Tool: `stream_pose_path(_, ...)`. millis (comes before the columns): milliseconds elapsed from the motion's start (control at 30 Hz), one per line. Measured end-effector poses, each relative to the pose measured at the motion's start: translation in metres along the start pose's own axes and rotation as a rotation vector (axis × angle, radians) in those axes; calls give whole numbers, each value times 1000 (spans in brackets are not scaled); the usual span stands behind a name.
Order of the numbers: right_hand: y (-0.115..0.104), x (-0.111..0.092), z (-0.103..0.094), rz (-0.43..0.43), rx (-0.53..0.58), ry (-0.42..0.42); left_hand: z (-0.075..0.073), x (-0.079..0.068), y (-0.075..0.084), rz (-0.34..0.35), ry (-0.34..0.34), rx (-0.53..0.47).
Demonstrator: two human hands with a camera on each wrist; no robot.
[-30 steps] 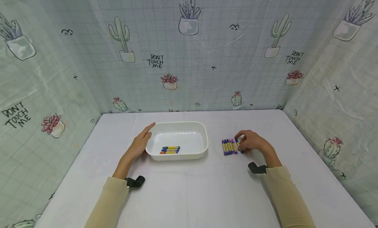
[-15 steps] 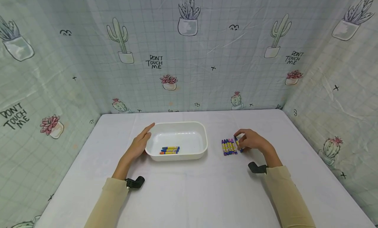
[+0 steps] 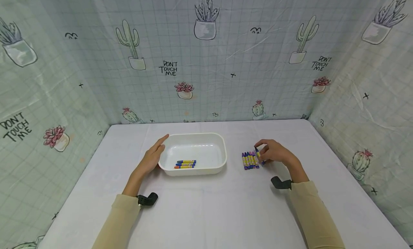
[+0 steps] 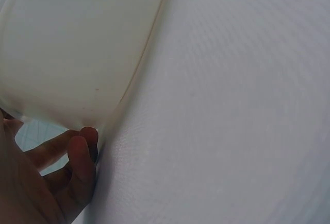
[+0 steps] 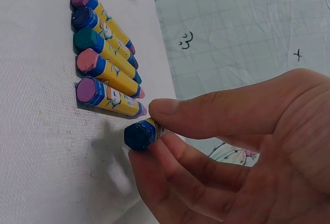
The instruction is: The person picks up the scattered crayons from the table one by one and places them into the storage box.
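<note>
In the head view my left hand [image 3: 152,158] rests along the left end of a white plastic tray [image 3: 211,172], index finger stretched toward its far corner. The left wrist view shows bent fingertips against the tray's outer wall [image 4: 72,54]. Three crayons [image 3: 186,164], one orange-tipped, lie inside the tray near its front left. My right hand [image 3: 273,151] pinches a dark blue crayon [image 5: 138,135] in a yellow-and-blue wrapper between thumb and fingers. It is tilted, its blunt end toward the right wrist camera. Just left of it lies a row of several crayons [image 3: 250,161], with purple, pink, green and blue ends.
A white cloth [image 3: 206,209] covers the table. Grey-green curtains [image 3: 213,70] printed with cacti stand behind and at both sides. A black wrist camera [image 3: 147,199] sits on the left wrist and another black camera [image 3: 280,183] on the right.
My right hand has lifted slightly and shifted a little left, raising and tilting the dark blue crayon. My left hand and the tray have stayed in place.
</note>
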State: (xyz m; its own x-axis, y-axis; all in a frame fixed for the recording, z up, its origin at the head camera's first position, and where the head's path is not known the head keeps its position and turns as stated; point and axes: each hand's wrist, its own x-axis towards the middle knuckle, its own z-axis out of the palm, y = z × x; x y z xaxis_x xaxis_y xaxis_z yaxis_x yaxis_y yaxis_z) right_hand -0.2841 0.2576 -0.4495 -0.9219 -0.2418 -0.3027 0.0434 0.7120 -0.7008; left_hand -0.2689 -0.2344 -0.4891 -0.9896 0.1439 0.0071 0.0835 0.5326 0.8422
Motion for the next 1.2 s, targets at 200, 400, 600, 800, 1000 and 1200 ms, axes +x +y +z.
stream_pose_path(200,-3,-2,-1,-21,19,0,0,-1,1,0,1,-1)
stream_pose_path(400,-7,-5,-3,-47,18,13,1,-1,0,0,8,6)
stream_pose_path(600,-10,-6,-2,-67,19,19,3,-2,-1,13,16,7)
stream_pose_path(800,-16,-8,-1,-105,6,23,5,-3,-4,14,16,6)
stream_pose_path(1000,-29,-7,-3,-137,-30,16,5,-3,-5,18,20,5)
stream_pose_path(1200,-47,0,-3,-151,-69,9,5,-2,-5,24,19,4)
